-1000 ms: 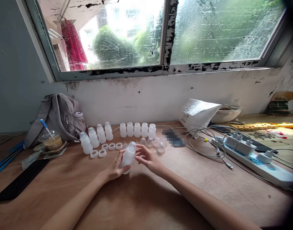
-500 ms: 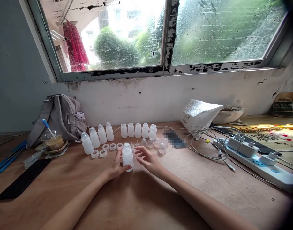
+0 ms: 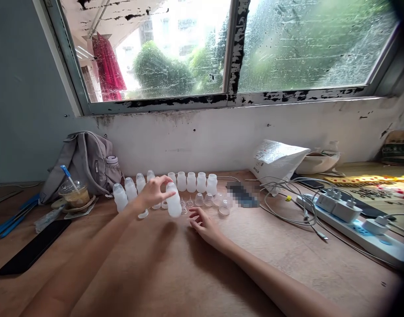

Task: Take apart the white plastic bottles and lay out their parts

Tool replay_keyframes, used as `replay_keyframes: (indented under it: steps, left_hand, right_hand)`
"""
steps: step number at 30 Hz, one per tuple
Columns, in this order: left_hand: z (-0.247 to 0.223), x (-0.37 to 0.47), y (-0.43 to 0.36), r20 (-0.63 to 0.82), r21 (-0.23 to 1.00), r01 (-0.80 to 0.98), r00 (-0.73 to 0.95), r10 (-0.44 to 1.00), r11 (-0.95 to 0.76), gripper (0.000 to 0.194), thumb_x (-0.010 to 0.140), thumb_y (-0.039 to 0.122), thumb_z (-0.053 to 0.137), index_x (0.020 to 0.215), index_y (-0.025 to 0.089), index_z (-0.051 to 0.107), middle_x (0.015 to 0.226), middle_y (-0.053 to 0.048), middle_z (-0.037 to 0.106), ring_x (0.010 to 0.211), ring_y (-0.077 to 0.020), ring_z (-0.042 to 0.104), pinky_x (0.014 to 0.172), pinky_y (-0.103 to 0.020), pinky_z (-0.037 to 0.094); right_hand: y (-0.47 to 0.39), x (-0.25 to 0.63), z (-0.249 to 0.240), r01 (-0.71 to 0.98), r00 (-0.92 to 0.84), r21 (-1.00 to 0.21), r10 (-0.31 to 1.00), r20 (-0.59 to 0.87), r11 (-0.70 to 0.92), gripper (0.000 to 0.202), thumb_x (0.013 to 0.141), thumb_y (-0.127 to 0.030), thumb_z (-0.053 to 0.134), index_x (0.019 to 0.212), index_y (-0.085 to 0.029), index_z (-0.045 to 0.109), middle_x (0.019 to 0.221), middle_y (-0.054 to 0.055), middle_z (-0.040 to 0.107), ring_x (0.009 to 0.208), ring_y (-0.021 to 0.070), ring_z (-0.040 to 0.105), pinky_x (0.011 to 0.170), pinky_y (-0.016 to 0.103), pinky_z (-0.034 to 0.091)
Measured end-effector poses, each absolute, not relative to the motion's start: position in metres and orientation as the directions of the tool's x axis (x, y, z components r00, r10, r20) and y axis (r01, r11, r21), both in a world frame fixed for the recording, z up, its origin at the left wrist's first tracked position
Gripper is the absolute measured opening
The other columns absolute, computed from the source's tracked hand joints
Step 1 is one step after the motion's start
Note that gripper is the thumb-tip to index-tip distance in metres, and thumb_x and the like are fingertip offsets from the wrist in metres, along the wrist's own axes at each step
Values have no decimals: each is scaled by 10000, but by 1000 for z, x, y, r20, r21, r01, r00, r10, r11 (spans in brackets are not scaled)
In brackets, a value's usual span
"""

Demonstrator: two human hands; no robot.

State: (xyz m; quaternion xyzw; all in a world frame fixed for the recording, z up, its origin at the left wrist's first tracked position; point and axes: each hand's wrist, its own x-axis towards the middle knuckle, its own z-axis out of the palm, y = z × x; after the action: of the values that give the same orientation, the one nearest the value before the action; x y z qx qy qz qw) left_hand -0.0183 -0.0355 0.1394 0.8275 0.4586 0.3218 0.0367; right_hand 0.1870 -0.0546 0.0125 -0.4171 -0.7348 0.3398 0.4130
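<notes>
A white translucent bottle hangs tilted just above the table, its top pinched between the thumb and fingers of my left hand. My right hand rests low on the table to the right, fingers loosely curled and apart, holding nothing. Behind my left hand stand several capped bottles, partly covered by it. Several uncapped bottles form a row near the wall. In front of that row lie clear domed caps and small nipples. A white ring shows below my left wrist.
On the left are a grey backpack, a drink cup and a black phone-like slab. To the right stand a silvery-white bag, tangled cables and a power strip with chargers.
My left hand has lifted the bottle off the table and moved up and forward, now gripping it near the top. My right hand has shifted slightly down, away from the bottle.
</notes>
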Motion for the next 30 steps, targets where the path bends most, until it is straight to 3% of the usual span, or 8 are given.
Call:
replay_keyframes:
  steps: [11, 19, 30]
  left_hand:
    - [159, -42, 68, 364, 120, 957, 205, 909, -264, 357, 701, 440, 518, 980, 216, 513, 1025, -41, 598, 963, -210, 522, 830, -326, 369]
    - [142, -40, 89, 301, 53, 981, 165, 939, -189, 340, 713, 388, 511, 993, 197, 535, 1007, -80, 601, 1030, -251, 455, 852, -369, 331]
    - [120, -45, 96, 319, 26, 987, 144, 937, -160, 342, 759, 376, 460, 1044, 196, 517, 1055, -89, 582, 1051, -264, 434, 855, -386, 318]
  right_hand:
    - [-57, 186, 11, 374, -319, -813, 885, 339, 446, 278, 749, -176, 456, 1027, -187, 467, 881, 48, 549, 663, 116, 539, 630, 265, 462]
    - [-58, 186, 11, 395, -319, -798, 883, 345, 455, 287, 744, -153, 452, 1028, -189, 468, 880, 51, 549, 667, 121, 544, 631, 272, 458]
    - [-56, 186, 8, 403, -327, -789, 878, 350, 465, 270, 746, -160, 462, 1013, -191, 482, 879, 47, 548, 693, 122, 542, 651, 274, 463]
